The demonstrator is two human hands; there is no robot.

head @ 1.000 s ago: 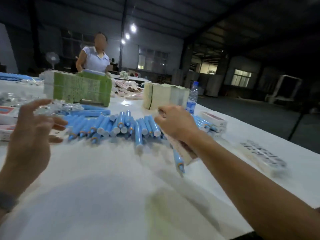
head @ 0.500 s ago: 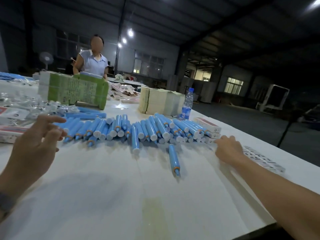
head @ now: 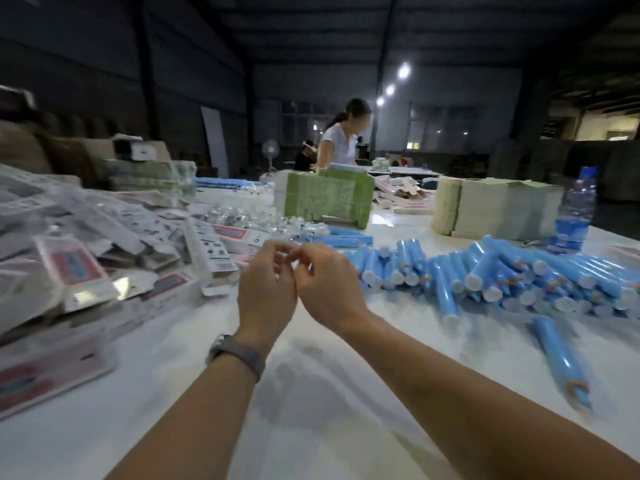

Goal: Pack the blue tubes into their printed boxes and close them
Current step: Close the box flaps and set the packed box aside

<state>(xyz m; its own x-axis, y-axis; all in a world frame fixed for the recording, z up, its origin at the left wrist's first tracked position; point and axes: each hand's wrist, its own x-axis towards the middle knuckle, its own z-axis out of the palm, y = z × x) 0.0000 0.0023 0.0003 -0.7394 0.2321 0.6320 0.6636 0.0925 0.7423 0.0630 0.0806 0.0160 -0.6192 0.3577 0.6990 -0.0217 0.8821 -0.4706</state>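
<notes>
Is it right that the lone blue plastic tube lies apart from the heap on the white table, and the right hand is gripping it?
Not quite. The head view shows the lone blue plastic tube lying untouched on the white table. The right hand is up beside the left hand, well away from it.

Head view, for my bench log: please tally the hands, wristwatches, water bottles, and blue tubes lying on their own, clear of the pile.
Hands: 2, left hand and right hand
Wristwatch: 1
Water bottle: 1
Lone blue tube: 1
Total: 5
</notes>
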